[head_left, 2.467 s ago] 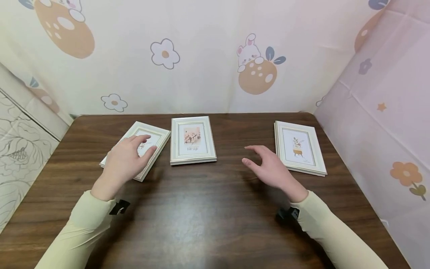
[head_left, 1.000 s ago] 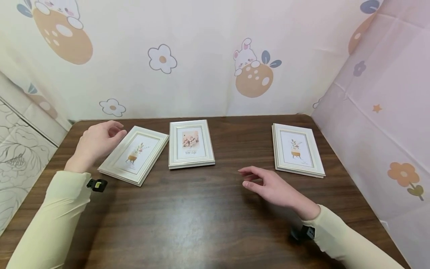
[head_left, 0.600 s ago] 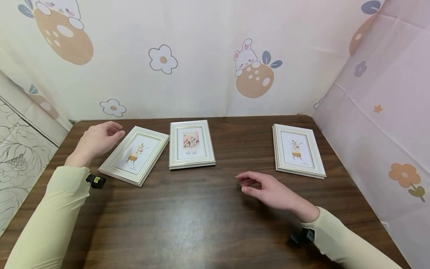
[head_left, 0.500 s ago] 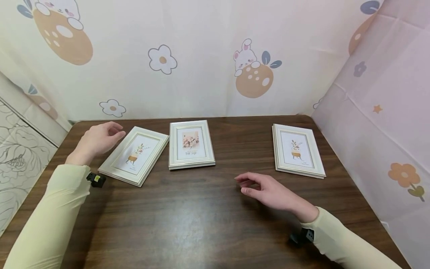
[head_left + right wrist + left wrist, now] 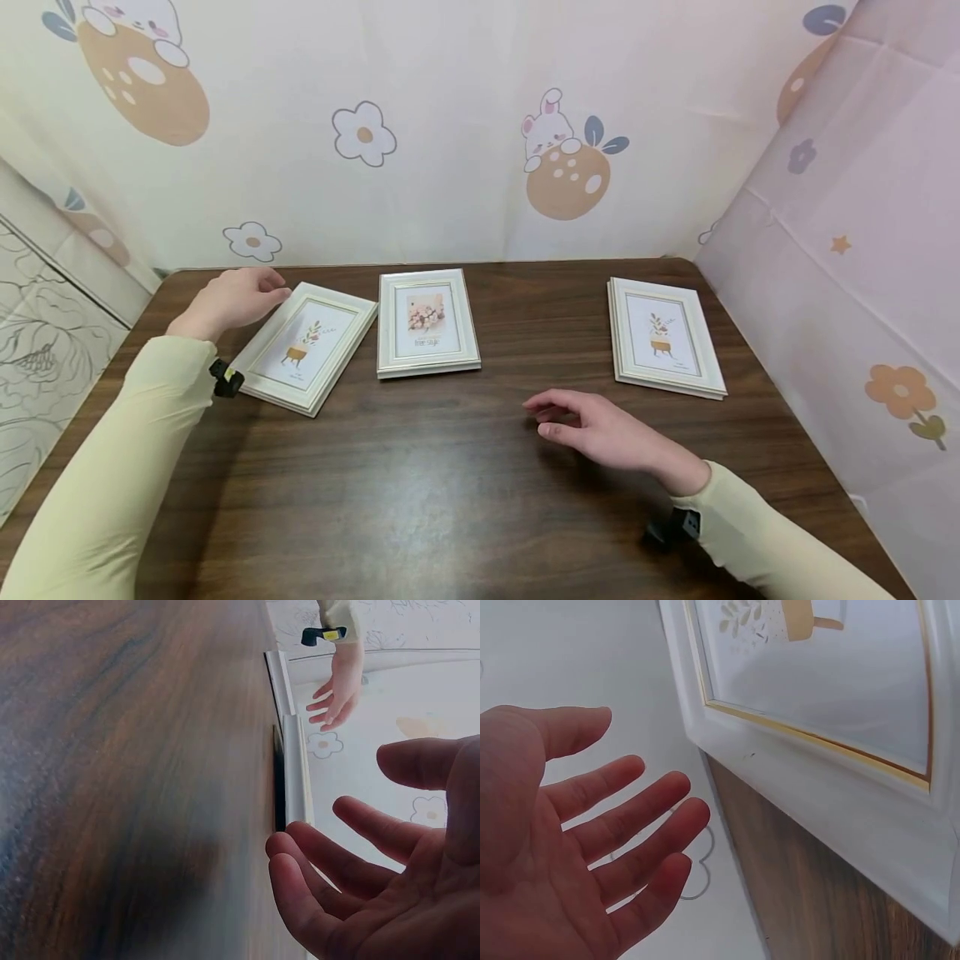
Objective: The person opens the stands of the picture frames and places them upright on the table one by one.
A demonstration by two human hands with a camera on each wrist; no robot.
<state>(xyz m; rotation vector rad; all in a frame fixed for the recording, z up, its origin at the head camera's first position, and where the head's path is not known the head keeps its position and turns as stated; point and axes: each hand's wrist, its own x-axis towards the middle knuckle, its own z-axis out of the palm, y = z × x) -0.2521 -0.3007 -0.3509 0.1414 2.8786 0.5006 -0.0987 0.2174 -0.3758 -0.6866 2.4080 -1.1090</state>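
My left hand (image 5: 236, 298) hovers at the upper left edge of a white picture frame (image 5: 307, 346) with a potted-plant print, which lies at a slant on the table (image 5: 420, 492). In the left wrist view, the fingers (image 5: 641, 825) are spread and loosely bent, holding nothing, beside the white frame's border (image 5: 802, 787). A second picture frame (image 5: 427, 323), showing pink flowers, lies to its right. My right hand (image 5: 600, 429) is relaxed above the table, its fingers (image 5: 315, 855) loosely curved around nothing. Closest to it on the right lies a third white frame (image 5: 666, 337).
A patterned curtain (image 5: 450, 183) with bunnies and flowers hangs behind the table's back edge. Another curtain (image 5: 870, 308) lines the right side. Small black wrist cameras (image 5: 227, 378) are strapped at the cuffs.
My left hand has moved left off the slanted frame, then slightly right toward its edge. The right hand has drawn back toward me. All three frames stay in place.
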